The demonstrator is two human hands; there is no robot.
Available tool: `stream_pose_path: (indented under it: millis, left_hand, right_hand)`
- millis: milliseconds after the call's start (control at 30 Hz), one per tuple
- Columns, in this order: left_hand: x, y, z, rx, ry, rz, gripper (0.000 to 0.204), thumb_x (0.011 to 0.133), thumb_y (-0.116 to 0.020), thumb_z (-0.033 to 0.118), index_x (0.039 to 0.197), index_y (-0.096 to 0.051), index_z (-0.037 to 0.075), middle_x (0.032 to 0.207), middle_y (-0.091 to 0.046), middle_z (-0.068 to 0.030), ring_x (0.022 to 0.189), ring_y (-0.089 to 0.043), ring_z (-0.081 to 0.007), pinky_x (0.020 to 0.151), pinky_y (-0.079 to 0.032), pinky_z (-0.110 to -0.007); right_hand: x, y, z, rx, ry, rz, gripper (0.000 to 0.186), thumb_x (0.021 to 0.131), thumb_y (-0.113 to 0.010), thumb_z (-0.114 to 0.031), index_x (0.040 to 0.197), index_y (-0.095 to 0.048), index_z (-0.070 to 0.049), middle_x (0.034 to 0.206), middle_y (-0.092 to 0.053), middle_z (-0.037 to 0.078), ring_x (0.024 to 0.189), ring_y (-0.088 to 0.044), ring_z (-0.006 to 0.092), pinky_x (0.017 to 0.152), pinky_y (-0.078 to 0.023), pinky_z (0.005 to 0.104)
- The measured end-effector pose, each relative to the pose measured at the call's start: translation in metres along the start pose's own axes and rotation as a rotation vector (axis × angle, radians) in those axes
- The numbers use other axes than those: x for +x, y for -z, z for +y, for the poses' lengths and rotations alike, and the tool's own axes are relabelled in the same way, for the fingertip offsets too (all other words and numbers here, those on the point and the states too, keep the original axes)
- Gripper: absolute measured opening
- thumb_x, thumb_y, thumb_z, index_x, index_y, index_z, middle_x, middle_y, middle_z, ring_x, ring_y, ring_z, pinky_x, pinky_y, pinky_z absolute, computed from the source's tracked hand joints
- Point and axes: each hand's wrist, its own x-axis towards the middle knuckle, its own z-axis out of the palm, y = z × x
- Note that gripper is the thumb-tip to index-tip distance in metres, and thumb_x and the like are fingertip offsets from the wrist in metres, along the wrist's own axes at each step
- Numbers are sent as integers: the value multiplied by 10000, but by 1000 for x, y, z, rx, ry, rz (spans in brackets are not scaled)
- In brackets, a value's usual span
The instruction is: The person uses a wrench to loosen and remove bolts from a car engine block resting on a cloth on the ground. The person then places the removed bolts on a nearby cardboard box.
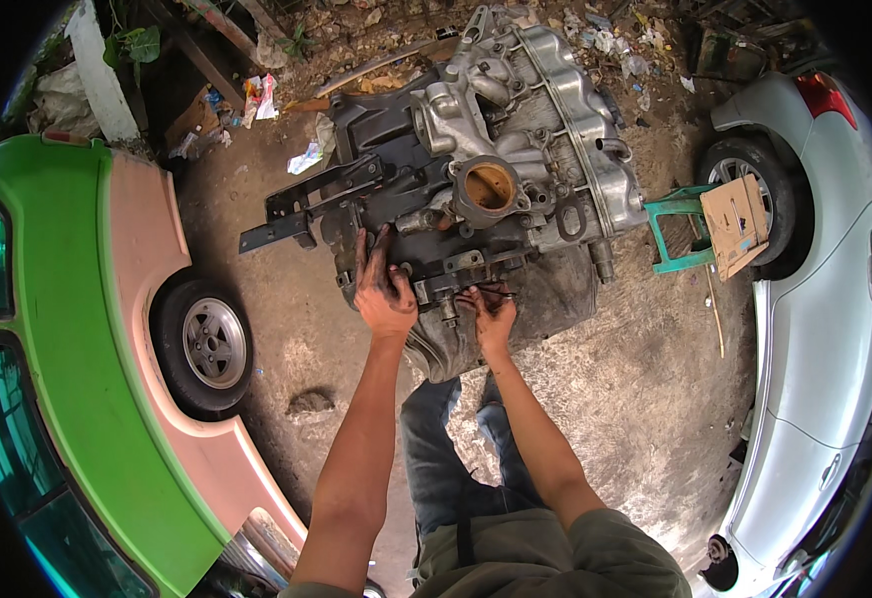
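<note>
We are standing over the engine [486,179], which is sitting on a dark mat [545,299] on the concrete floor [635,399], right in front of our knees. Our left hand [384,289] is lying flat and open against the engine's near face, greasy fingers spread upward. Our right hand [491,314] is curling its fingers around a small fitting [451,311] low on the near edge; whether it is pinching it tight, we cannot tell.

We are judging this block as very heavy and rigid, cast metal all over, oily and likely slick under the palm, with sharp ribs and studs. The black bracket [306,204] sticking out to the left and the solid flanges are looking like the firmest places to grab, not the thin pipes.

Room is looking tight. The green car [67,349] and its wheel [211,344] are crowding our left, the silver car [825,299] is closing in on the right, and a green stool [680,234] with cardboard [737,221] is standing just beside the engine. Rubble is lying beyond it. The freest floor is behind us and to the lower right.
</note>
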Motion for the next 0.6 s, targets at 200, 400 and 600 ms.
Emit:
stream_pose_path:
  millis: [200,400,600]
  left_hand:
    - [0,0,-3,19,-7,-15,452,913,-411,166,1298,-625,64,1376,-566,-222,1323,-490,-436,968,-499,-513]
    - [-1,0,-2,13,-1,-8,451,928,-400,188,1304,-622,75,1380,-565,-218,1324,-489,-437,946,-510,-521]
    - [-1,-1,-2,-1,34,-1,450,941,-393,220,1300,-628,85,1378,-568,-215,1323,-489,-441,941,-508,-520]
  right_hand:
    - [13,18,24,873,-592,73,327,991,-622,-133,1297,-547,-48,1117,-674,132,980,-687,248,634,-601,332]
    - [10,14,13,812,-605,186,415,989,-621,-148,1341,-488,28,1138,-654,200,979,-685,302,823,-614,360]
    - [-9,10,-9,417,-179,39,341,981,-648,-155,1217,-508,46,1001,-676,187,900,-707,306,817,-614,404]
